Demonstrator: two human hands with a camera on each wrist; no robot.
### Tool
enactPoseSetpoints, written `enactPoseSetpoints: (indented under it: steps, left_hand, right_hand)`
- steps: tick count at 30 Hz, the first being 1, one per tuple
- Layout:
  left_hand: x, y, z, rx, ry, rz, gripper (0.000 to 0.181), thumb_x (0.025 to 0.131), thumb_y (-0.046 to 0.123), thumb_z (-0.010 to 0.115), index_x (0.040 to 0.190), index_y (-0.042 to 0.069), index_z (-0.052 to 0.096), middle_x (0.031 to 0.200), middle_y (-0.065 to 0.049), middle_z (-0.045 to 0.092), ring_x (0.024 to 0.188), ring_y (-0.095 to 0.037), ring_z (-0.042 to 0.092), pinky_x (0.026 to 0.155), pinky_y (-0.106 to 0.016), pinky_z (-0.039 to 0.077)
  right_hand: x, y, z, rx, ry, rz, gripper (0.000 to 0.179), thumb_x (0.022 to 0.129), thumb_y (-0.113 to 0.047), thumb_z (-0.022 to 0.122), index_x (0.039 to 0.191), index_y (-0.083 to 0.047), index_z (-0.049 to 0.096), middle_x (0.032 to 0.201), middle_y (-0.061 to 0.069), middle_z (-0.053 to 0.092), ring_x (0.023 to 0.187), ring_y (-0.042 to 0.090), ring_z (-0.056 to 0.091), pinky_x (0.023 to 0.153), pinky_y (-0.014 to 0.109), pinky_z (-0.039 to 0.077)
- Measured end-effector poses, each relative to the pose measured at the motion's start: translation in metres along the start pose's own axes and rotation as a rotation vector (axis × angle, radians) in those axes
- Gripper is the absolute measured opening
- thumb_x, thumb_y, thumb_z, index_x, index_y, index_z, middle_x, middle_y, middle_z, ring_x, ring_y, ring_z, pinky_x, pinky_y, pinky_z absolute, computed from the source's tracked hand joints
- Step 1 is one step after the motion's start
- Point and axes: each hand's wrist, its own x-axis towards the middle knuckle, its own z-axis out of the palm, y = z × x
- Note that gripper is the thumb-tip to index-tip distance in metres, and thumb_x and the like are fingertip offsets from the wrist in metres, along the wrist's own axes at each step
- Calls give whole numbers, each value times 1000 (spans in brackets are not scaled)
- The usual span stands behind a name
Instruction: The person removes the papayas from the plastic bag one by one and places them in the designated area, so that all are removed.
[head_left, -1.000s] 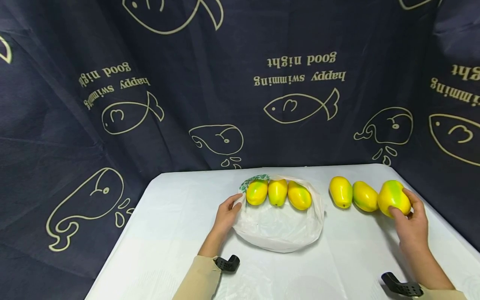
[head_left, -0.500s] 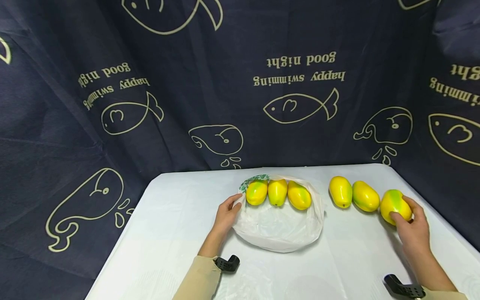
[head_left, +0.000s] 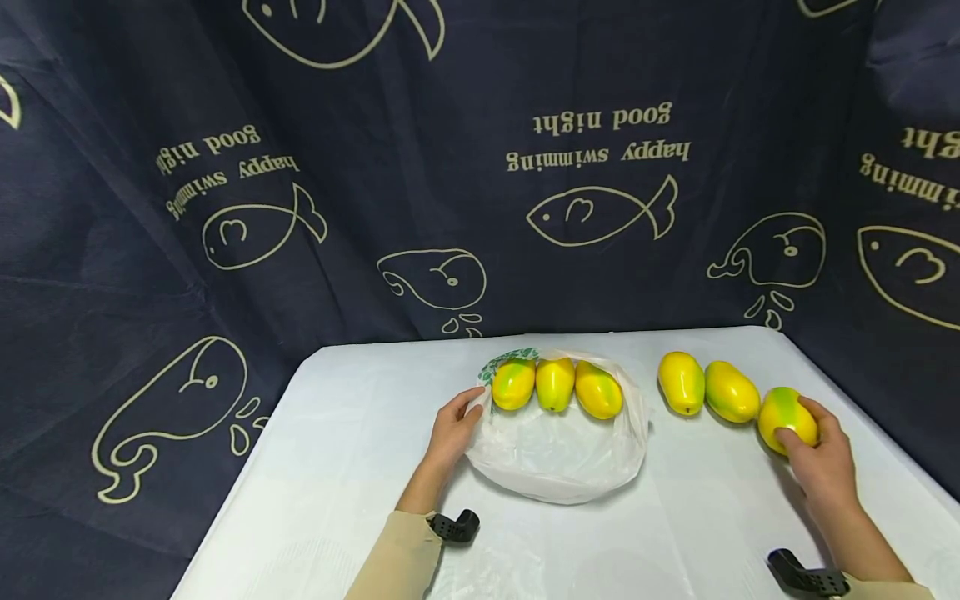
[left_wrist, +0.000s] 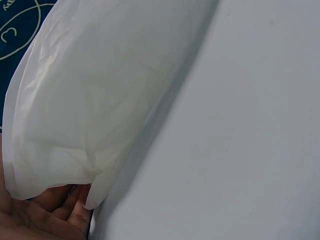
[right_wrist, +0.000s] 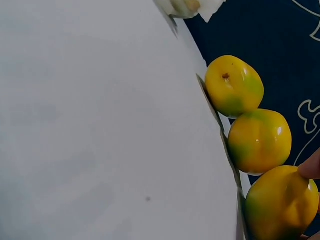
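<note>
A white plastic bag (head_left: 558, 467) with a green leaf print lies spread open on the table. Three yellow-green mangoes, one of them the middle mango (head_left: 555, 385), sit in a row at its far side. My left hand (head_left: 453, 429) pinches the bag's left rim; in the left wrist view the bag (left_wrist: 100, 90) partly covers the fingers. At the right, my right hand (head_left: 825, 454) grips a mango (head_left: 783, 417) that is down at the table surface. Beside it lie a second mango (head_left: 731, 392) and a third mango (head_left: 681, 383), lined up in the right wrist view too.
A white-covered table (head_left: 360, 433) carries everything. Behind it and along both sides hangs a dark blue curtain (head_left: 450, 208) with fish and whale drawings. The table's right edge runs close beyond my right hand.
My right hand has brought its mango down and slightly nearer to me, beside the other two. The left hand and the bag have stayed put.
</note>
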Motion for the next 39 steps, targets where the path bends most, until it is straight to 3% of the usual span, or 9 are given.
enactPoseSetpoints:
  steps: [7, 19, 25, 28, 32, 39]
  left_hand:
    - [-2, 1, -2, -12, -1, 11, 36, 100, 15, 56, 135, 14, 63, 151, -12, 52, 148, -29, 39, 124, -47, 30]
    - [0, 1, -2, -15, -1, 12, 35, 100, 15, 56, 135, 15, 63, 151, -11, 52, 148, -29, 38, 124, -47, 30]
    - [0, 0, -2, -15, -4, 12, 35, 100, 15, 56, 135, 15, 63, 151, -11, 51, 148, -30, 38, 124, -47, 29]
    - [0, 0, -2, -17, -1, 17, 35, 100, 14, 56, 134, 14, 63, 151, -12, 52, 148, -30, 38, 124, -47, 29]
    - [-1, 1, -2, -16, 2, 16, 35, 100, 14, 56, 134, 13, 63, 151, -12, 52, 148, -30, 38, 124, -47, 29]
    - [-1, 1, -2, -20, -2, 11, 35, 99, 14, 56, 134, 13, 63, 151, -12, 51, 148, -30, 37, 124, -47, 29]
  right_hand:
    - [1, 0, -2, 9, -11, 11, 69, 101, -20, 46, 161, -16, 14, 167, 20, 15, 142, 43, 23, 122, 58, 22]
    - [-1, 1, -3, -13, -18, -56, 71, 100, -22, 48, 161, -15, 12, 165, 26, 11, 147, 48, 19, 123, 61, 19]
    - [-9, -4, -4, -66, 103, -79, 67, 99, -21, 50, 159, -13, 22, 165, 23, 17, 152, 45, 15, 124, 62, 16]
    - [-16, -12, -1, -76, 195, -148, 61, 97, -18, 52, 155, -11, 34, 164, 18, 26, 152, 41, 17, 124, 58, 16]
    - [-25, -29, 8, -33, 241, -244, 55, 96, -16, 56, 149, -13, 44, 162, 11, 34, 149, 36, 24, 122, 51, 19]
    - [-41, -59, 26, 13, 175, -295, 53, 98, -17, 57, 149, -21, 45, 159, 9, 39, 145, 33, 31, 120, 52, 25]
